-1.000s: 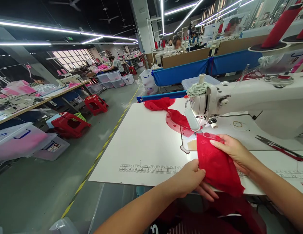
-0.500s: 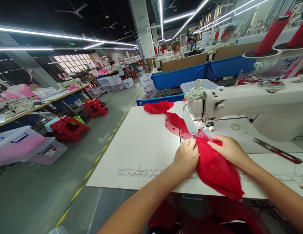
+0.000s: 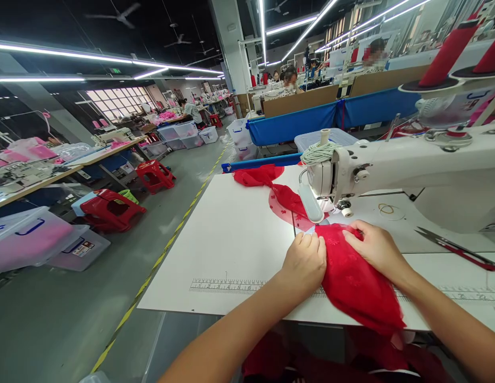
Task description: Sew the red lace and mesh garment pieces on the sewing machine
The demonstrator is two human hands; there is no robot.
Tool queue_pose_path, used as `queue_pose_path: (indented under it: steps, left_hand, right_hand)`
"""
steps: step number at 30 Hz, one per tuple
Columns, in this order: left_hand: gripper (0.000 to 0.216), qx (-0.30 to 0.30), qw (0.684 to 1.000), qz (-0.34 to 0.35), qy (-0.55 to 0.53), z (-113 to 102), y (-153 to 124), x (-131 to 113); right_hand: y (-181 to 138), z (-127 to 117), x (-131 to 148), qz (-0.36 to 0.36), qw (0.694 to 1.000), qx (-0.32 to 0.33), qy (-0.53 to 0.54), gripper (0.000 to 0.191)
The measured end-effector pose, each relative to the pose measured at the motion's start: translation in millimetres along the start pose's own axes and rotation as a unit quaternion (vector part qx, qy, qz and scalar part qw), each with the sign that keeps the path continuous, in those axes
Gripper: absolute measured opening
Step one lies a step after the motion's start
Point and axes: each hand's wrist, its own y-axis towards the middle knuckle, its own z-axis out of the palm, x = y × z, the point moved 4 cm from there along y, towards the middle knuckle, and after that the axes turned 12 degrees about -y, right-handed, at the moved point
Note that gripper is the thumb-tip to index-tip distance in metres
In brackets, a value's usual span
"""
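Red lace fabric [image 3: 357, 276] lies bunched in front of the sewing machine [image 3: 367, 170] and hangs over the table's front edge. My left hand [image 3: 307, 260] is closed on its left edge, just below the machine head. On the upper right edge, my right hand [image 3: 372, 247] pinches the same fabric between thumb and fingers. A sheer red piece with small dark-red motifs [image 3: 283, 205] stretches behind the needle area to the left. The needle and presser foot are hidden behind the machine's pale front plate.
Thread snips [image 3: 456, 248] with a red-and-black handle lie right of my right hand. A ruler scale [image 3: 227, 286] is printed along the front of the white table [image 3: 231, 234]. Red thread cones [image 3: 449, 56] stand above the machine. Red stools [image 3: 111, 209] and plastic bins are on the left.
Both hands and the red fabric have shifted slightly toward me, away from the needle area. The fabric's lower end hangs a little further over the edge.
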Motion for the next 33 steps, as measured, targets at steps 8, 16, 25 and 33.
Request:
queue_pose_path:
  steps: [8, 16, 25, 33]
  left_hand:
    - [0.016, -0.083, 0.933, -0.135, -0.323, -13.4, 3.0, 15.8]
    - [0.044, -0.084, 0.820, -0.276, -0.494, 4.3, 24.6, 34.2]
    - [0.050, -0.109, 0.827, -0.231, -0.500, 13.4, 30.3, 57.7]
    - [0.029, 0.003, 0.912, -0.156, -0.380, 15.3, 33.8, 56.1]
  right_hand:
    - [-17.0, -5.1, 13.3, -0.124, 0.990, -0.064, 0.037, 0.021]
    - [-32.2, 8.5, 39.1, -0.331, 0.943, -0.037, 0.014, 0.025]
    - [4.6, 12.1, 25.8, -0.104, 0.993, -0.049, -0.020, 0.015]
    - [30.5, 20.2, 18.8, -0.043, 0.996, 0.077, 0.017, 0.026]
